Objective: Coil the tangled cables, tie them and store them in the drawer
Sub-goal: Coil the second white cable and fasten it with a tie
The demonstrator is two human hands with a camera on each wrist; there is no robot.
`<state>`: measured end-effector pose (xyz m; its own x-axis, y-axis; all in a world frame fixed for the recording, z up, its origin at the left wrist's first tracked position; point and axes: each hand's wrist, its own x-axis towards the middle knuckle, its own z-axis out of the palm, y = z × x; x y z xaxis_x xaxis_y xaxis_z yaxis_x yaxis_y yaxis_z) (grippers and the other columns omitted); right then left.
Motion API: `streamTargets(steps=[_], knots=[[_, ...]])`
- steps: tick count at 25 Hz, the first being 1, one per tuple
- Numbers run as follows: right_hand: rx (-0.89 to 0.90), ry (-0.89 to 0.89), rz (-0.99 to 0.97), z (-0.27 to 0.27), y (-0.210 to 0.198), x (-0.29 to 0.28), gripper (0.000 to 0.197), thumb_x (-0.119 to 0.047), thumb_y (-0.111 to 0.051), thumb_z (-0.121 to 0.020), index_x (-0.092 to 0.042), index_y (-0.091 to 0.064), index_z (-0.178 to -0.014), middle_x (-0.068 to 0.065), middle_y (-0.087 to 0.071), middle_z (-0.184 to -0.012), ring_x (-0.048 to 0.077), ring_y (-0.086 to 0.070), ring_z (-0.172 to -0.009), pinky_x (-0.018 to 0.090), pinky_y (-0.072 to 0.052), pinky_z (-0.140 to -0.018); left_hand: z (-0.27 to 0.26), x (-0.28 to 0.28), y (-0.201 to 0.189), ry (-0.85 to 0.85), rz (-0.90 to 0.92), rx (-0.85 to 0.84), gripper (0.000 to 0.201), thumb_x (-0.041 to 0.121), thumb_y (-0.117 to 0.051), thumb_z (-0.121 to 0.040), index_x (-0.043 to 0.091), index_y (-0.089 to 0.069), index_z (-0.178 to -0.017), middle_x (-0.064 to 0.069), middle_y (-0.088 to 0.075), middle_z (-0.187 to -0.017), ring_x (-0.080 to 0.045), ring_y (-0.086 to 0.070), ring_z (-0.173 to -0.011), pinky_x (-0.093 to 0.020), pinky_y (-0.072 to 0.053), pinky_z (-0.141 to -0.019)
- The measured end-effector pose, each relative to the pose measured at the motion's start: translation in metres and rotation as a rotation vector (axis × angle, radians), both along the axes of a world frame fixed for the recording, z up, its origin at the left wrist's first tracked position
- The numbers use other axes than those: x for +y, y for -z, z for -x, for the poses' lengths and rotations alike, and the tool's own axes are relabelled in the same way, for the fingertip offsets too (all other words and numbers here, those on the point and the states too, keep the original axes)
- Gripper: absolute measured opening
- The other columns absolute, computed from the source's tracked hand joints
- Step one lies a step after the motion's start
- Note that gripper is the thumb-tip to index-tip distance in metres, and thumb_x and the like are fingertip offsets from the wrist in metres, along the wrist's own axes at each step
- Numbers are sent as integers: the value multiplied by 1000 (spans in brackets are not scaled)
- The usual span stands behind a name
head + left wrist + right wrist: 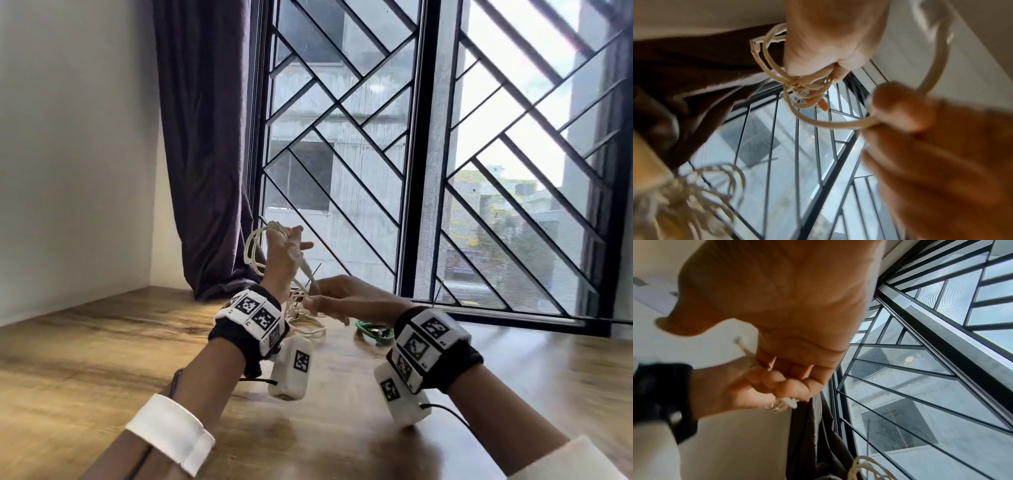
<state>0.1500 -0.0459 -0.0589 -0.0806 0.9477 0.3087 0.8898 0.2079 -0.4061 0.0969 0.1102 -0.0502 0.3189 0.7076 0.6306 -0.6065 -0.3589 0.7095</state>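
A white cable is partly coiled: my raised left hand (pixel 290 244) grips several loops (pixel 252 247) of it above the wooden table (pixel 102 349). In the left wrist view the loops (pixel 768 65) bunch under the left hand (pixel 818 73). My right hand (pixel 317 297) pinches a strand (pixel 306 270) of the same cable just below and right of the left hand. That strand (pixel 828 125) arcs into the right hand (pixel 885 116). The right wrist view shows the right hand (pixel 785 379) curled on the strand (pixel 745 348). The uncoiled rest (pixel 308 325) lies tangled on the table. No drawer is in view.
A green cable (pixel 373 331) lies on the table right of the white tangle. A dark curtain (pixel 209 154) hangs at the back left beside a barred window (pixel 428 154). A white wall (pixel 68 154) closes the left side.
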Motion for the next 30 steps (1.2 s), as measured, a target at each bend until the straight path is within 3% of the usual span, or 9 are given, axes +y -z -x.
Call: streamTargets(steps=[3, 7, 10, 17, 20, 22, 25, 28, 30], knots=[[16, 44, -216, -3, 0, 5, 32, -38, -55, -91, -19, -60, -66, -6, -44, -53, 8, -40, -48, 16, -35, -43, 1, -12, 6, -18, -163, 132, 15, -2, -44, -95, 11, -38, -92, -15, -49, -106, -21, -57, -88, -18, -50, -58], [110, 208, -537, -24, -4, 12, 36, -35, -54, -92, -13, -58, -65, -11, -46, -50, 4, -37, -46, 26, -34, -48, 8, -36, 7, 115, -333, 352, 6, 11, -52, -92, 6, -48, -91, -3, -57, -67, -9, -54, -55, -18, -43, -49], [285, 412, -738, -48, -8, 13, 39, -40, -59, -86, -7, -55, -66, -10, -41, -44, 11, -37, -50, 35, -35, -52, 14, -46, 5, 214, -352, 379, 24, 18, -50, -97, 1, -54, -81, -5, -52, -52, -10, -48, -38, -18, -36, -38], [336, 285, -534, -28, -8, 4, 33, -33, -53, -93, -18, -54, -63, -3, -50, -50, 7, -43, -42, 24, -37, -43, 11, -51, 4, 314, -141, 245, 30, 23, -47, -98, 9, -58, -74, 1, -59, -54, -11, -53, -43, -20, -41, -42], [192, 139, -366, -13, -2, 4, 26, -24, -53, -94, -10, -60, -73, -3, -57, -57, 6, -51, -47, 19, -39, -43, 14, -43, 2, 334, 58, 210, 28, 22, -45, -98, 8, -57, -78, -3, -63, -61, -14, -58, -46, -22, -44, -41], [166, 112, -394, -10, 1, 7, 25, -20, -56, -93, -1, -62, -78, 1, -63, -60, 6, -53, -49, 15, -39, -45, 12, -41, 5, 288, -33, 294, 25, 19, -45, -97, 7, -54, -77, -8, -58, -60, -15, -54, -40, -21, -41, -38], [203, 254, -590, -13, -4, 11, 26, -31, -62, -88, -11, -64, -71, 4, -67, -61, 8, -57, -52, 20, -46, -48, 13, -50, 7, 325, -149, 387, 27, 12, -36, -98, 12, -55, -80, -3, -55, -47, -13, -49, -38, -24, -39, -44], [129, 484, -724, -14, -7, 11, 29, -42, -61, -83, -21, -61, -63, -5, -60, -55, 8, -52, -52, 28, -42, -56, 14, -61, 6, 411, -93, 416, 39, 35, -31, -103, 13, -58, -87, 0, -52, -46, -9, -48, -34, -18, -39, -36], [127, 580, -765, -17, -8, 9, 29, -41, -61, -82, -18, -57, -65, -4, -54, -55, 9, -46, -53, 28, -36, -55, 14, -67, 6, 404, -101, 520, 57, 50, -26, -100, 9, -54, -74, 1, -44, -40, -10, -40, -28, -16, -33, -33]])
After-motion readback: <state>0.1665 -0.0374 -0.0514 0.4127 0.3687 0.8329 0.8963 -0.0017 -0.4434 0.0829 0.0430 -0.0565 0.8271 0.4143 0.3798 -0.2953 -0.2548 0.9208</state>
